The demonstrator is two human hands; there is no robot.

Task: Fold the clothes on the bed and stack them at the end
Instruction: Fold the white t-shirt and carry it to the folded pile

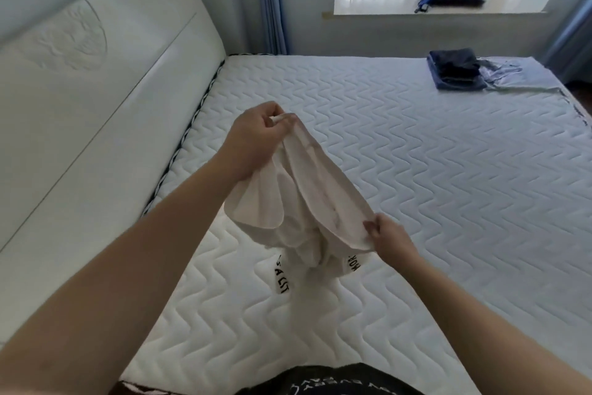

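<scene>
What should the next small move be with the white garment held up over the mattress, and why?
Probably spread it flat on the mattress. The left hand and right hand each pinch an edge of the white garment, which hangs bunched between them, unfolded. The folded dark clothes already sit at the far corner.

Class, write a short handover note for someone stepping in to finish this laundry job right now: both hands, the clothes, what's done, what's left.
Left hand pinches one end of the white garment; right hand pinches the other, holding it up above the mattress.
Dark folded stack sits at the far corner beside a light blue garment.
Done: dark items folded.
Left: fold the white garment and add it to the stack; the blue one looks only loosely laid.
</scene>
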